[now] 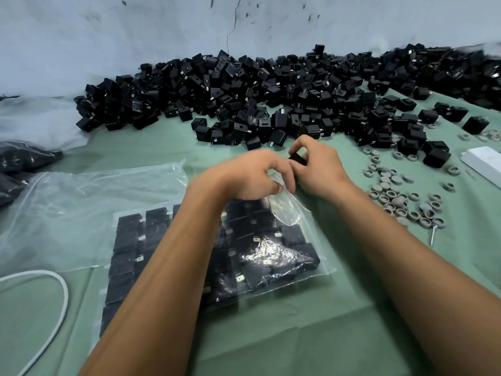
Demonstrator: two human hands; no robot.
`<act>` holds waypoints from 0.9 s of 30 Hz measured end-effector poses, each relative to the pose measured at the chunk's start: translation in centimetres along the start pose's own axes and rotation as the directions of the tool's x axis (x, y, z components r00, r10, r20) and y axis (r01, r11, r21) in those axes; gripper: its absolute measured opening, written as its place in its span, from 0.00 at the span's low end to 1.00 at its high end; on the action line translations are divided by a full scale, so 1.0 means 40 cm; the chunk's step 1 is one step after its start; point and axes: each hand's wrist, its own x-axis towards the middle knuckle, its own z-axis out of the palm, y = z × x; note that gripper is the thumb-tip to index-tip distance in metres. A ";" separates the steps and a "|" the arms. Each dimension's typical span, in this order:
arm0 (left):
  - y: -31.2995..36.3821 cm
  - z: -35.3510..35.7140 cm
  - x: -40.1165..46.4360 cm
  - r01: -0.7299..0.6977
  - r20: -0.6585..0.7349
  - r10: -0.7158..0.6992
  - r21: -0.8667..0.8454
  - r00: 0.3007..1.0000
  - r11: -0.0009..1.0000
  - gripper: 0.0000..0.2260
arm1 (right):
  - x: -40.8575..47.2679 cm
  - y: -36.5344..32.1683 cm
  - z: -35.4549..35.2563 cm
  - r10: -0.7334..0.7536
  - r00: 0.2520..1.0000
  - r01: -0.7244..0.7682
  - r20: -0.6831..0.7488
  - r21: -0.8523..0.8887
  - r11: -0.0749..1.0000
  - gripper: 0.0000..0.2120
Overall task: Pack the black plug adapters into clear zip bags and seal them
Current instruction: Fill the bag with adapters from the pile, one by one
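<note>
A clear zip bag (298, 234) lies on the green cloth in front of me, filled with rows of black plug adapters. My left hand (249, 177) pinches the bag's upper edge near its mouth. My right hand (317, 166) grips a single black plug adapter (298, 158) just above that mouth, touching the left fingers. A large heap of loose black adapters (244, 99) stretches along the wall behind.
An empty clear plastic bag (81, 207) lies at the left, with dark filled bags (21, 164) beyond it. Several grey rings (398, 196) are scattered at the right, beside a white box (485, 161). A white cable (54, 289) loops at the lower left.
</note>
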 end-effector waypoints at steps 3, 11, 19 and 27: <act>0.000 -0.005 -0.003 -0.049 0.013 0.049 -0.010 0.999 0.999 0.15 | -0.042 0.031 -0.021 0.059 0.998 -0.065 0.028 0.296 0.953 0.08; -0.010 -0.014 -0.010 -0.070 0.041 0.074 -0.084 0.996 0.994 0.14 | -0.073 0.065 -0.070 -0.122 0.921 -0.157 0.369 0.640 0.752 0.17; -0.010 -0.027 -0.015 -0.129 0.010 0.130 -0.069 0.991 0.989 0.10 | -0.083 0.066 -0.087 -0.312 0.752 -0.113 0.580 0.580 0.807 0.09; -0.062 -0.040 -0.008 0.067 -0.098 -0.075 -0.080 0.992 0.995 0.07 | -0.086 0.056 -0.082 -0.355 0.696 -0.085 0.624 0.563 0.822 0.13</act>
